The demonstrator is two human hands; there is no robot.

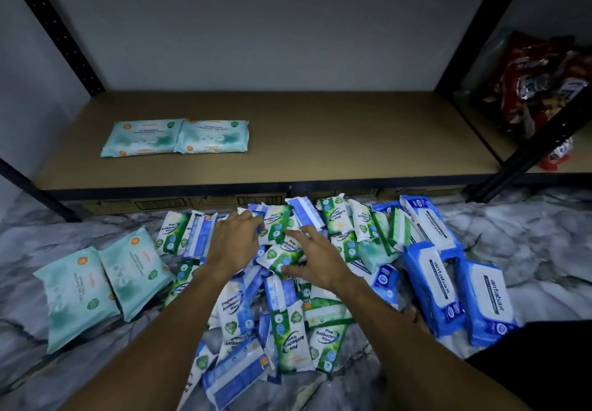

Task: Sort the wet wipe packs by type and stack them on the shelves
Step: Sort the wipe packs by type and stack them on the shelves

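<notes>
Both grips reach into a heap of small wipe packs (288, 298) on the marble floor (519, 244), just in front of the low shelf (336, 144). The right grip (317, 258) is spread open, with a green pine pack (279, 255) lying between its thumb and forefinger, both touching the pack's edges. The left grip (235, 244) lies palm down with its fingertips bent onto the packs beside a second green pine pack (277, 222); whether it holds anything cannot be told. Two teal packs (105, 285) lie side by side on the floor to the left, and large blue antabax packs (458, 289) lie to the right. Two more teal packs on the shelf (177, 137) lie flat, touching.
</notes>
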